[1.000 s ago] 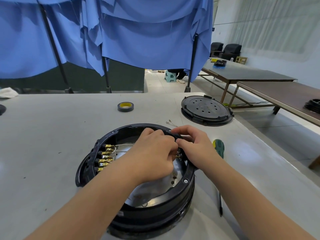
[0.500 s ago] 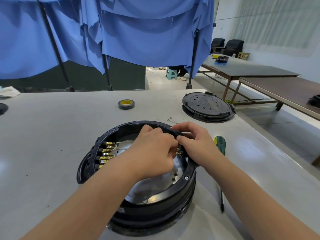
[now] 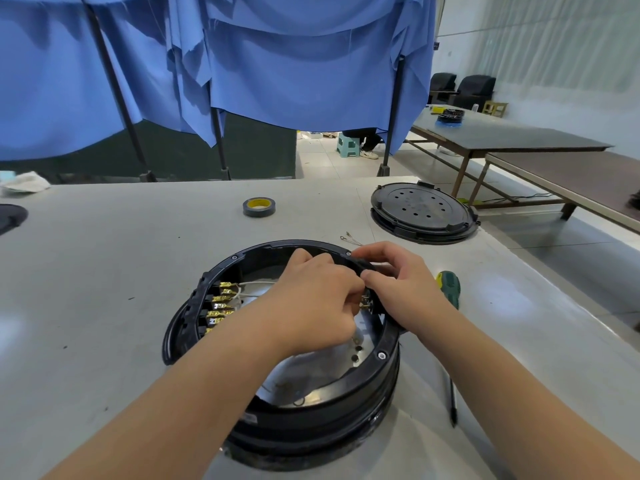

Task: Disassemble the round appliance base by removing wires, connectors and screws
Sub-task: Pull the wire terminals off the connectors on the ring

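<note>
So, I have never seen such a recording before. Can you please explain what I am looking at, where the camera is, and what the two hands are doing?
There is no machine here. A person wears a camera on the head, so you look forward and down along both bare arms.

On the grey table stands a round black appliance base, opened at the top. Inside, at its left, sits a row of brass connectors with white wires.

The left hand reaches inside the base with its fingers curled; what they pinch is hidden. The right hand grips the base's right rim, beside some small terminals.

Also on the table: a roll of black tape, a round black cover, loose thin wires and a green-handled screwdriver.
</note>
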`<state>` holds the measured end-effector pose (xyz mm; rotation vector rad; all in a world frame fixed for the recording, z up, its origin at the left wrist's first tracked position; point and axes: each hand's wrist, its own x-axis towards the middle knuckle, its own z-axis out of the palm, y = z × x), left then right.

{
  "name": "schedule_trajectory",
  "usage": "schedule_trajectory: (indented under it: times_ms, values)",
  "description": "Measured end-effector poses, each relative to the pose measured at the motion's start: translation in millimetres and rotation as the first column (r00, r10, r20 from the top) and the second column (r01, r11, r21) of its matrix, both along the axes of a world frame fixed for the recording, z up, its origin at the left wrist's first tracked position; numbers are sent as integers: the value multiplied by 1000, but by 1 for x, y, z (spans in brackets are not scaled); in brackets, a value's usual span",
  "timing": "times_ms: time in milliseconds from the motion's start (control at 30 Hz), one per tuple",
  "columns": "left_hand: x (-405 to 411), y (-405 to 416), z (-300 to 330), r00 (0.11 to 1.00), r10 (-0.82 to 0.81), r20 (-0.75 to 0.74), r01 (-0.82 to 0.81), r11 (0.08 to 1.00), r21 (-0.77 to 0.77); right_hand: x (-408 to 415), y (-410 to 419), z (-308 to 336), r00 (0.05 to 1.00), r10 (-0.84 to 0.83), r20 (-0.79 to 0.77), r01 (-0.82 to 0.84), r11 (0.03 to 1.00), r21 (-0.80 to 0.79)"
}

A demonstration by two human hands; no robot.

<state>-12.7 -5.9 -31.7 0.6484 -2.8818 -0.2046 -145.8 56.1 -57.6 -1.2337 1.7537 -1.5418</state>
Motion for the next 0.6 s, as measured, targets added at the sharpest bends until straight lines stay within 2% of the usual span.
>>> schedule_trajectory:
  times_ms: [267,600]
  values:
    - [-1,1,0,999,1,42,-2,1000,7,1,1,2,1000,-1,-2,1,1000,5]
    - [1,-3,-4,999,-14,-38,14,1000,16,1,1,2,1000,-10,4,10,1000,16]
